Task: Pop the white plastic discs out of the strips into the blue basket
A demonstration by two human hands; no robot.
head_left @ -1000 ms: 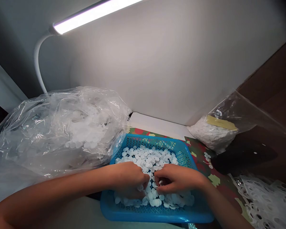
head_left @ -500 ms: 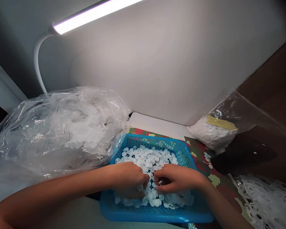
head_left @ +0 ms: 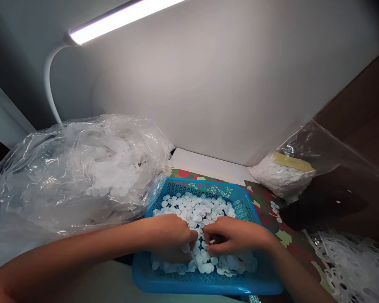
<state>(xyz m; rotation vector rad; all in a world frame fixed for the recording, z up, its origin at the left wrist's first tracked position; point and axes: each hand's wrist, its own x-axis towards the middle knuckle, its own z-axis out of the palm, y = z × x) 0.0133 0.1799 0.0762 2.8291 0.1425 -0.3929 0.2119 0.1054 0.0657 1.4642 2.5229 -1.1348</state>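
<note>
A blue plastic basket (head_left: 208,288) holds a heap of small white discs (head_left: 196,206). Over its left half is my left hand (head_left: 173,235), fingers curled down among the discs, with a white disc partly visible at the fingertips. My right hand (head_left: 233,236) faces it from the right, thumb and fingers bent toward each other around a small white disc (head_left: 212,242). A narrow gap filled with discs separates the two hands. The undersides of the left fingers are hidden.
At left lies a large clear plastic bag (head_left: 82,168) with white pieces inside. A smaller bag of white pieces (head_left: 281,176) with a yellow label stands at back right. White perforated scraps (head_left: 356,265) are piled at right. A lit lamp (head_left: 126,21) hangs above; a patterned mat (head_left: 284,235) lies underneath.
Both hands stay in almost the same place over the basket. The disc in my right hand has tilted slightly; everything else looks the same.
</note>
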